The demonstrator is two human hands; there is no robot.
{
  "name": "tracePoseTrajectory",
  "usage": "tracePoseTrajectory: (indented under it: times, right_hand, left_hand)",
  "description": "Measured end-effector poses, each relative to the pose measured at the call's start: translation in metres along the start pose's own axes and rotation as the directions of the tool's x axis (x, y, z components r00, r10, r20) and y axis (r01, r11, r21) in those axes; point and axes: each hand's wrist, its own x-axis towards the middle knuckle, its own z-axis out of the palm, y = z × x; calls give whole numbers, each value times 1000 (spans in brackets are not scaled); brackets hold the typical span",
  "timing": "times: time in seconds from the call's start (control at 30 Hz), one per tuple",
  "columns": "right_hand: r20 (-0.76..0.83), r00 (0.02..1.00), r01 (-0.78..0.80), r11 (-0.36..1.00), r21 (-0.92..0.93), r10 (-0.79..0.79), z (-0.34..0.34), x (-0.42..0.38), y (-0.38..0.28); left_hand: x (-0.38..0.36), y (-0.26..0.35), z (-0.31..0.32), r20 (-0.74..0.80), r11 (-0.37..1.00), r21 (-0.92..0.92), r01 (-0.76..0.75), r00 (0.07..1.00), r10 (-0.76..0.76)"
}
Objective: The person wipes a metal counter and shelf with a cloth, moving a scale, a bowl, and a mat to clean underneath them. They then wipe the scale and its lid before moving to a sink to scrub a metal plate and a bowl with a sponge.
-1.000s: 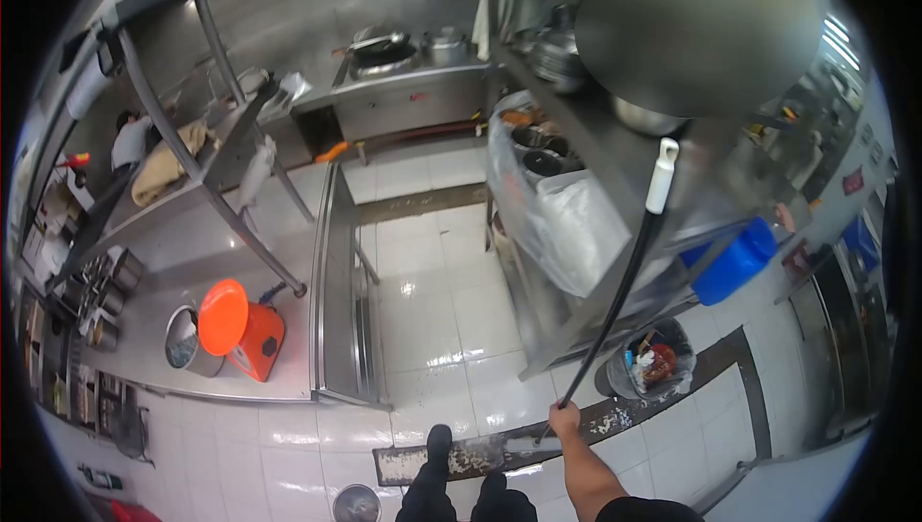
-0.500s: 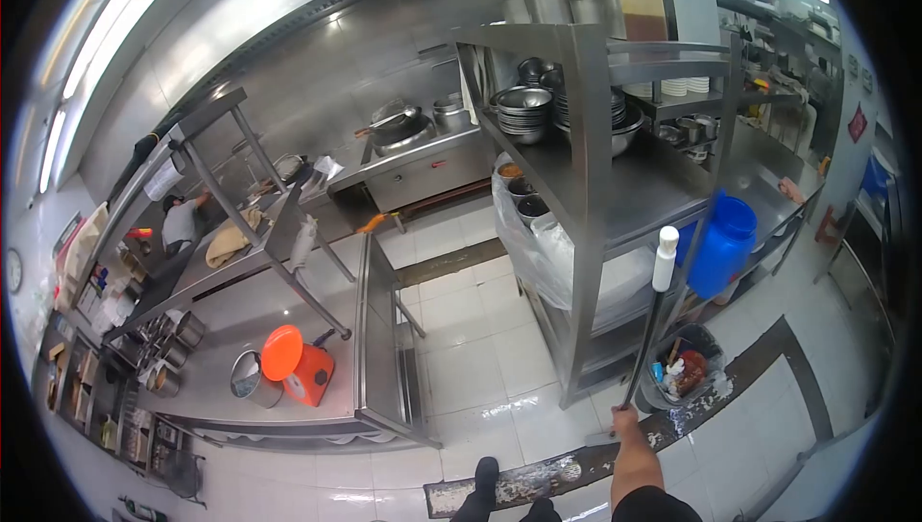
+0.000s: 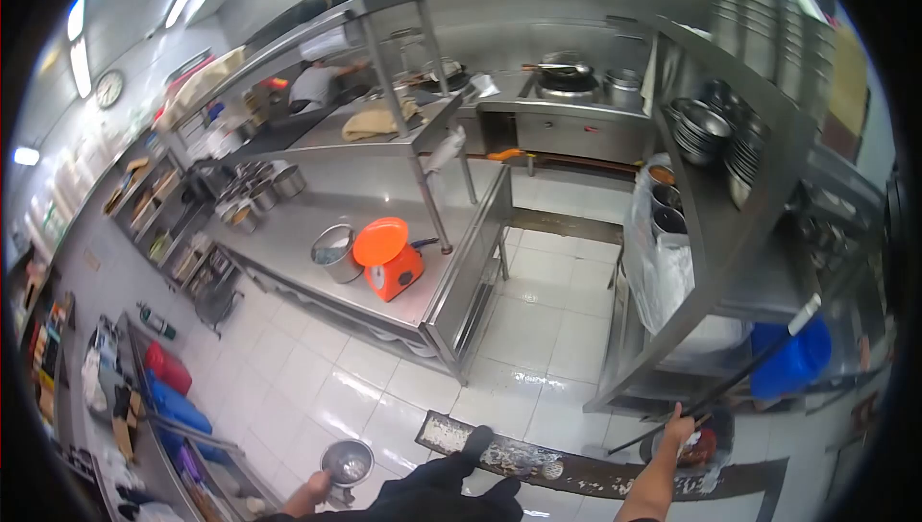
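Observation:
My left hand (image 3: pixel 307 493) is at the bottom edge, closed on a round shiny metal bowl (image 3: pixel 348 462) held above the floor. My right hand (image 3: pixel 680 428) is wrapped round a long dark pole (image 3: pixel 735 378) with a white end grip. The pole slants from upper right to lower left, and its low end is near the dark floor strip; what is fixed there is too small to make out. Just behind my right hand stands a waste bin (image 3: pixel 715 443) with red and white refuse in it.
A steel table (image 3: pixel 288 224) carries an orange scale (image 3: pixel 392 263) and a metal pot (image 3: pixel 334 253). Right of it stands a steel rack (image 3: pixel 749 234) with stacked bowls, beside a blue barrel (image 3: pixel 792 354). A co-worker (image 3: pixel 312 85) is at the far left. A drain strip (image 3: pixel 595 474) crosses the floor.
The view has swung left and tilted. My left hand with the metal bowl has come into view. The pole in my right hand leans further over to the right.

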Motion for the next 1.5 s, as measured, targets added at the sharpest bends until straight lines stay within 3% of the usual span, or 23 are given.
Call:
tracePoseTrajectory:
  times: [0.03, 0.07, 0.1, 0.13, 0.37, 0.47, 0.57, 0.6, 0.7, 0.8, 0.87, 0.93, 1.0, 1.03, 1.1, 1.13, 1.17, 1.2, 1.27, 1.33, 1.37, 1.47, 1.5]
  right_hand:
    - [16, 1000, -20, 1000, -19, 20, -11, -6, -5]
    - [33, 999, -41, 998, -40, 42, -21, -8, -10]
    - [45, 998, -33, 998, -59, 36, -25, -6, -12]
    - [59, 998, -29, 997, -78, 34, -26, -7, -13]
    - [180, 977, -66, 966, -248, 113, 28, -1, 33]
    - [137, 986, -75, 989, -126, 92, 39, -5, 44]
    - [125, 990, -68, 997, 27, 64, 19, -12, 33]
    - [143, 985, -100, 995, 5, 98, 22, -6, 36]
    - [179, 984, -22, 980, 198, -14, -14, -23, 4]
    - [191, 929, -336, 940, 67, 318, 2, -13, 19]
    - [167, 969, -209, 963, 171, 181, -33, -59, -13]
    - [158, 968, -184, 980, -82, 195, 14, -52, 28]
    - [93, 995, -51, 992, 113, 41, 35, -113, 15]
    - [102, 986, 117, 983, 142, -132, 26, -166, -17]
    - [275, 935, 219, 974, 54, -225, 47, -249, -56]
    - [376, 893, 164, 957, 238, -247, 76, -290, -65]
    - [511, 831, 221, 974, 54, -217, 45, -346, -135]
    - [557, 795, 205, 970, 129, -242, 70, -386, -152]
    - [612, 618, 481, 853, 203, -494, 52, -457, -245]
    - [524, 452, 652, 668, 358, -722, 57, -497, -326]
    - [608, 406, 565, 710, 420, -683, 29, -514, -392]
    - [355, 278, 679, 444, 585, -893, 24, -522, -526]
    - [364, 306, 682, 470, 560, -880, -10, -532, -579]
  left_hand:
    - [6, -1, -4, -42, 997, 64, -41, 998, 44]
    - [7, 0, -7, -4, 1000, 18, 14, 1000, -14]
    - [-19, 20, -7, -48, 968, 250, -1, 999, 13]
    - [-19, 28, -6, -9, 990, 139, 7, 1000, -6]
    - [-102, 147, 22, -55, 976, 217, -16, 998, 29]
    - [-107, 161, 29, -37, 998, 15, -65, 997, 66]
    - [-76, 147, 21, -37, 999, 27, -16, 999, 17]
    - [-78, 151, 23, -21, 999, -38, -17, 1000, 16]
    - [-9, 93, 1, 154, 940, -341, 13, 987, 42]
    - [21, 74, -7, 143, 891, -453, 16, 988, 55]
    - [15, 83, -8, 122, 852, -521, 40, 992, 28]
    - [18, 96, -11, 142, 814, -578, 60, 989, 28]
    - [49, 74, -23, 189, 779, -623, 73, 980, 59]
    - [67, 62, -26, 177, 778, -624, 71, 983, 52]
    - [108, 44, -30, 153, 784, -618, 60, 987, 46]
    - [126, 35, -33, 148, 752, -658, 21, 984, 102]
    - [141, 31, -33, 84, 721, -693, 16, 995, 58]
    - [144, 41, -40, 106, 706, -707, 42, 993, 47]
    - [145, 51, -48, 95, 689, -723, 41, 995, 40]
    - [154, 64, -58, 24, 683, -730, -16, 999, 49]
    - [159, 68, -66, 34, 679, -734, -25, 997, 73]
    - [159, 89, -94, 96, 649, -760, -29, 983, 155]
    - [155, 98, -101, 78, 633, -773, -36, 985, 151]
